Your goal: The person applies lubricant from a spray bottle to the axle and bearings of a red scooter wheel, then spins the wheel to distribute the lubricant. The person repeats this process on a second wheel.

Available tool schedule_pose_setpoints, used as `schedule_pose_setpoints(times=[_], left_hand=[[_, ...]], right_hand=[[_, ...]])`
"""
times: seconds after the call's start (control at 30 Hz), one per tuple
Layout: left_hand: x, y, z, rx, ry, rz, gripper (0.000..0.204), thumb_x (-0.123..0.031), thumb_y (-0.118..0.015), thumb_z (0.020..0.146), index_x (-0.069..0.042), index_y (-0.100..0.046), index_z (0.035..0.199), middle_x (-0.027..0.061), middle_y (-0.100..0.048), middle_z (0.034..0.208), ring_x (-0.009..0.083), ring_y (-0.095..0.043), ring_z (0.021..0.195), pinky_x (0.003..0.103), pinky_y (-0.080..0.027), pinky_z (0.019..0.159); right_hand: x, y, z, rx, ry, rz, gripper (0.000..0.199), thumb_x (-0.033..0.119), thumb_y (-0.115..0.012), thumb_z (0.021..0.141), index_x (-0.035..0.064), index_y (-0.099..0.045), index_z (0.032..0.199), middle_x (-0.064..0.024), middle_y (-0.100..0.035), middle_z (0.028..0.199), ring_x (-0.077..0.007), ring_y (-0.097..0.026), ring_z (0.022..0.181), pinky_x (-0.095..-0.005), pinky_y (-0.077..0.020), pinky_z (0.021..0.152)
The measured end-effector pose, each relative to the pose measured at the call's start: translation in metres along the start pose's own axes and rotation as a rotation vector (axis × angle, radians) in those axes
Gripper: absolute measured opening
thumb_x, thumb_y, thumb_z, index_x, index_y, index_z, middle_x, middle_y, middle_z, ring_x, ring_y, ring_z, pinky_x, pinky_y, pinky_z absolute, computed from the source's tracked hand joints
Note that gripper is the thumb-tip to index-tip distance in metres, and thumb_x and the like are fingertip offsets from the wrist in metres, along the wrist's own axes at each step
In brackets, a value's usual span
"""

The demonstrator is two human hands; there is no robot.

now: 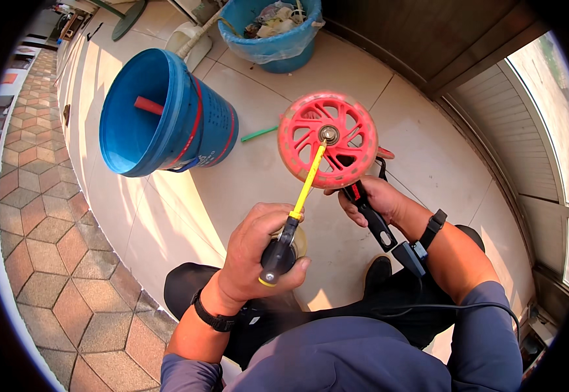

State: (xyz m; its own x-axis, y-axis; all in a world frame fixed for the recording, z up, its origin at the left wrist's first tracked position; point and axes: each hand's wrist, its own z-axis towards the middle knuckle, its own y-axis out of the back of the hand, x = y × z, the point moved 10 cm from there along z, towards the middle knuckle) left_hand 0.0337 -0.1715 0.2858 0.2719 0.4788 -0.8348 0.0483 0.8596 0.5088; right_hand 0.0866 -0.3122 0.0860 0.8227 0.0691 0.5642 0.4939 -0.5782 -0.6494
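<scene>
My left hand is closed round an oil can with a black head and a long yellow spout. Its pale, rounded body is mostly hidden by my fingers. The spout's tip is at the metal bearing in the middle of a red spoked wheel; whether it touches cannot be made out. My right hand, just below the wheel, grips a black slotted bracket that runs up to the wheel's lower edge. A red piece shows behind the wheel's right side.
To the left, a tilted blue bucket has a red stick inside. A green rod lies on the tiles between bucket and wheel. Farther back stands a blue, bag-lined bin with rubbish. A metal door borders the right.
</scene>
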Motion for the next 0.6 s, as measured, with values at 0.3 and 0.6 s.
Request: schedule_pose_setpoints(times=[0.3,0.6], left_hand=[[-0.0011,0.0002,-0.0014,-0.017,-0.005,0.006,0.066,-0.005,-0.083,0.062,-0.003,-0.056,0.122,0.017,-0.067,0.115,0.0353,-0.066,0.101,0.041,-0.055,0.087],[-0.0014,0.0004,-0.0022,-0.028,-0.006,0.001,0.065,-0.005,-0.083,0.062,-0.002,-0.056,0.122,0.0169,-0.066,0.112,0.0349,-0.065,0.099,0.041,-0.054,0.086]], right_hand=[[0.0023,-0.0014,-0.0001,0.006,0.025,0.013,0.041,0.029,-0.046,0.106,-0.0047,-0.058,0.126,-0.0034,-0.053,0.062,-0.0135,-0.055,0.045,-0.0257,-0.0446,0.041],[0.0022,-0.0017,-0.0005,-0.002,0.019,0.036,0.04,0.028,-0.046,0.106,-0.0044,-0.058,0.126,-0.0033,-0.053,0.063,-0.0134,-0.055,0.044,-0.0257,-0.0446,0.041]])
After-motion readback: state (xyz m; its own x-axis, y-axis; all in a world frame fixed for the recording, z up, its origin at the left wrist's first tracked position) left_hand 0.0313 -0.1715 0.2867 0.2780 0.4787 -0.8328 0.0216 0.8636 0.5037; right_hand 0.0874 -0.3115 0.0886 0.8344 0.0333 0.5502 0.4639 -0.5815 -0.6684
